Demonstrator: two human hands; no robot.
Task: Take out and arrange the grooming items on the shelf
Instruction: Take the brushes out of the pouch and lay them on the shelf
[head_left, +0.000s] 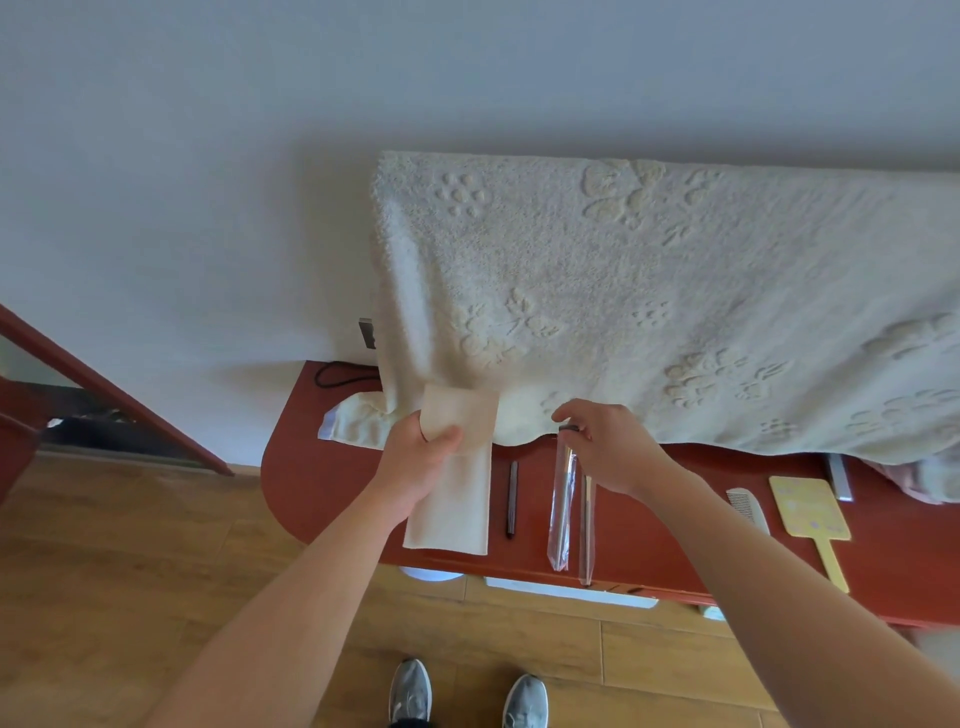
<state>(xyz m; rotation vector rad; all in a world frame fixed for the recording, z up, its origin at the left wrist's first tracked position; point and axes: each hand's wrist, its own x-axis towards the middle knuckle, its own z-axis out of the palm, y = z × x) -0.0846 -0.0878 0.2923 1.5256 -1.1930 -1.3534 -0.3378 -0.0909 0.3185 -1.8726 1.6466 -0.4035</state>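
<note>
The left hand (423, 460) grips a beige cloth pouch (452, 514), which hangs toward 6 o'clock over the red shelf (311, 467). At 3 o'clock, past a black stick (512, 499), the right hand (613, 447) pinches the top of a clear-sleeved tool (561, 514). The tool's long axis runs 12 to 6, so the right hand likely sets it down.

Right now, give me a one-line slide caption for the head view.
Unpacking: left hand holds a cream pouch while the right hand pinches a clear-sleeved tool over the red shelf.
</note>
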